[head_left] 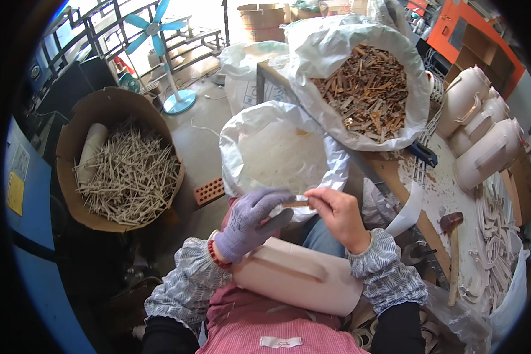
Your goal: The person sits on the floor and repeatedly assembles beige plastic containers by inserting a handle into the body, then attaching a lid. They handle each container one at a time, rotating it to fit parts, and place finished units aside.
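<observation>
A pale pink plastic jug body [298, 280] with a long moulded handle lies across my lap, under both hands. My left hand [251, 221], in a purple-grey glove, is above its left end. The gloved fingers are stretched out with the thumb apart, and their tips are blurred. Between finger and thumb my bare right hand [339, 215] pinches a small thin brown strip [296, 204]. The strip's left end reaches the gap between the gloved fingers and thumb; I cannot tell whether it touches them. Just beyond my hands stands a white-lined sack [283, 147] with pale contents.
On the left stands a round cardboard bin [71, 177] of thin pale sticks. A larger sack [416, 118] holds brown chips. On the right bench [436, 153] are several upright pink jugs [492, 153], a mallet [453, 259] and curved pale strips [492, 253]. A red brick [209, 192] lies on the floor.
</observation>
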Tool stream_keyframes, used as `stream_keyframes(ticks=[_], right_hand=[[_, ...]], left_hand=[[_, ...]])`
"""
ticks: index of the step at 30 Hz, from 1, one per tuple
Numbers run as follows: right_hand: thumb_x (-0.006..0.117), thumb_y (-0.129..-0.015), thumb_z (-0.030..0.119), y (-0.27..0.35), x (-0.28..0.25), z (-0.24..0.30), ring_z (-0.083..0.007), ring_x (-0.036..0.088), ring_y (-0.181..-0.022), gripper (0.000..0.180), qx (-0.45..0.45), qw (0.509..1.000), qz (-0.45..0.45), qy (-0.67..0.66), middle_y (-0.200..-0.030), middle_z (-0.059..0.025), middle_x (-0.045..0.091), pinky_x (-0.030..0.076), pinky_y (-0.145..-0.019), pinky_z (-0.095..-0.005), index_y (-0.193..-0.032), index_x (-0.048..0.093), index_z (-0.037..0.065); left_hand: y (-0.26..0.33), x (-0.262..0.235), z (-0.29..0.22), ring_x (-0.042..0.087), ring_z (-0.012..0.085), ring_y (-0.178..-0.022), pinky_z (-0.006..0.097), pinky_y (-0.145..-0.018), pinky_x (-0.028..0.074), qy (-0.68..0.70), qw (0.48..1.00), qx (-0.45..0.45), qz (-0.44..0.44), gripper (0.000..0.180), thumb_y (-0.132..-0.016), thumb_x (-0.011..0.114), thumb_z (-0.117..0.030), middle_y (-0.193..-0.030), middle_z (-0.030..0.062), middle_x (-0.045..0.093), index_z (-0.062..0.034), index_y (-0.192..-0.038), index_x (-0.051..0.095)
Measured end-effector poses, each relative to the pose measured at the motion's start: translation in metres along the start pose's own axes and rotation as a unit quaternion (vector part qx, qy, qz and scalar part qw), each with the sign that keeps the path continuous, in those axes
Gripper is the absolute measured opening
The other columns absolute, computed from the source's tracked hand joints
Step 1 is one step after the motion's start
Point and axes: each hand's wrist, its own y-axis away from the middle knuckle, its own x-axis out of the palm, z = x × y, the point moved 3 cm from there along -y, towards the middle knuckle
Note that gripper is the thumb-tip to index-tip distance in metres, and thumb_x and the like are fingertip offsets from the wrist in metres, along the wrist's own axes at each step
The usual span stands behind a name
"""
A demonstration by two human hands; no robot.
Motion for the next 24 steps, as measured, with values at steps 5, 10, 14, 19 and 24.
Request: stream_keyframes(ticks=[5,10,14,19,24], right_hand=[[0.069,-0.084,0.000,0.017,0.005,0.027,-0.0140,0.065,-0.079,0.027,-0.044,0.977,0.138,-0.154,-0.092,-0.0093,0.068,0.051,-0.069,-0.0261,-0.112,0.068,0.001],[0.076,-0.077,0.000,0.009,0.021,0.026,-0.0154,0.060,-0.082,0.034,-0.127,0.960,0.176,-0.179,-0.096,-0.0058,0.061,0.049,-0.070,-0.0270,-0.110,0.072,0.007],[0.075,-0.077,-0.001,0.014,0.035,0.016,-0.0162,0.059,-0.084,0.032,-0.095,0.944,0.194,-0.250,-0.099,-0.0064,0.058,0.049,-0.071,-0.0281,-0.107,0.072,0.006],[0.070,-0.079,-0.004,0.015,0.028,0.026,-0.0173,0.062,-0.084,0.027,-0.063,0.962,0.183,-0.195,-0.098,-0.0084,0.063,0.050,-0.072,-0.0276,-0.105,0.070,0.001],[0.075,-0.079,0.005,0.029,0.026,0.028,-0.0097,0.063,-0.078,0.030,0.154,0.903,0.329,-0.231,-0.085,-0.0049,0.067,0.051,-0.071,-0.0250,-0.108,0.067,-0.001]], left_hand=[[0.025,-0.005,0.020,0.066,0.0157,-0.088,0.028,-0.082,0.053,0.476,0.786,-0.378,0.116,0.016,-0.088,0.065,-0.004,-0.102,0.0097,0.068,0.0039,-0.101,0.065],[0.034,0.001,0.017,0.062,0.0125,-0.089,0.026,-0.082,0.050,0.516,0.751,-0.386,0.144,0.016,-0.089,0.067,-0.009,-0.095,0.0055,0.064,-0.0010,-0.102,0.061],[0.040,0.001,0.011,0.058,0.0091,-0.091,0.024,-0.082,0.048,0.542,0.729,-0.393,0.145,0.022,-0.089,0.069,-0.015,-0.096,0.0019,0.062,-0.0043,-0.105,0.058],[0.055,-0.018,-0.006,0.058,0.0139,-0.104,0.030,-0.091,0.049,0.381,0.844,-0.351,0.141,0.054,-0.083,0.077,-0.016,-0.113,0.0078,0.060,0.0008,-0.126,0.048],[0.116,-0.033,-0.037,0.061,0.0280,-0.103,0.038,-0.086,0.051,0.087,0.984,-0.091,0.124,0.067,-0.058,0.093,-0.016,-0.109,0.0118,0.062,-0.0069,-0.113,0.056]])
